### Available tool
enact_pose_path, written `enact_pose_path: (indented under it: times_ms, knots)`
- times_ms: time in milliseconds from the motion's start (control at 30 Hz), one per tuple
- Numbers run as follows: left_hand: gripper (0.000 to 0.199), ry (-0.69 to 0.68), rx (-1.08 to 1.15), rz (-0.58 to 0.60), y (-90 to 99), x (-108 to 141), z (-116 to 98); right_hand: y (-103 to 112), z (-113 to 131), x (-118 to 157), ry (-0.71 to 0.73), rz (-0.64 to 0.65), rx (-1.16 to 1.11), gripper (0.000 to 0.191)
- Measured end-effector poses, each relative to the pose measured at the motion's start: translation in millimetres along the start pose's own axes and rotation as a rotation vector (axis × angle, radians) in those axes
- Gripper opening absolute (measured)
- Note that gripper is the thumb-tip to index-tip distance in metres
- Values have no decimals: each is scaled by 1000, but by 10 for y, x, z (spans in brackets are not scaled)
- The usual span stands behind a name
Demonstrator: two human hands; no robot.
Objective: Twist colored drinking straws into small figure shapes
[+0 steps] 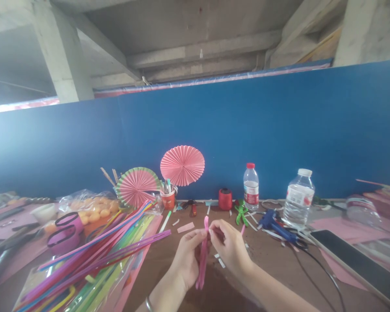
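Observation:
A folded bundle of pink pipe cleaners stands nearly upright between my hands, a small loop at its top. My left hand is closed around its middle, with the thumb near the upper part. From the other side, my right hand pinches the bundle just below the loop; the fingertips partly hide the spot. White paper scraps lie beside my right hand. Left of my hands, many loose coloured pipe cleaners spread over clear plastic packs.
Two pink paper fans stand at the back, near a red cup of pens. Further right are a red spool, water bottles, a blue glue gun with its cable, and a phone. A blue panel closes off the back.

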State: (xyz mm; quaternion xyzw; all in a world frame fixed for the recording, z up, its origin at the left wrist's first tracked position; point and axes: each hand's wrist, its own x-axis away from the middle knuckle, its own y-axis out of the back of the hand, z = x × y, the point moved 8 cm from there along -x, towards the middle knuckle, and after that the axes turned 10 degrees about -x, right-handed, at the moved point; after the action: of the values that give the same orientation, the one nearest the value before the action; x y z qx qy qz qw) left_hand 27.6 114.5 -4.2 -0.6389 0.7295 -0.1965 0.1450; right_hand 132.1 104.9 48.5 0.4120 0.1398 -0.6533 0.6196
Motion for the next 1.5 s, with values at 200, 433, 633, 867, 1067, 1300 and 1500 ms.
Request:
enact_pose_path:
  times_ms: [200, 433, 633, 867, 1067, 1300, 1500]
  knots:
    - [11, -43, -48, 23, -10, -10, -18, -37, 1, 9, -7, 17, 25, 11]
    - [11, -112, -106, 20, -18, -9, -45, -85, 40, 40, -5, 33, 30, 10]
    - [9, -137, -119, -27, 27, -17, -57, -86, 29, 54, 25, 52, 9, 11]
    - [11, -126, -98, -60, 88, -45, -24, -80, -43, 41, -41, 86, -71, 11]
    - [14, -109, -185, -86, 146, -74, 19, -60, -129, -43, -245, 155, -247, 12]
    - [12, -252, -601, -58, 54, -30, -195, -144, -385, -87, -491, 404, -318, 15]
    - [15, -482, -1305, 14, -153, 138, -432, -13, -323, -151, -379, 497, -29, 15]
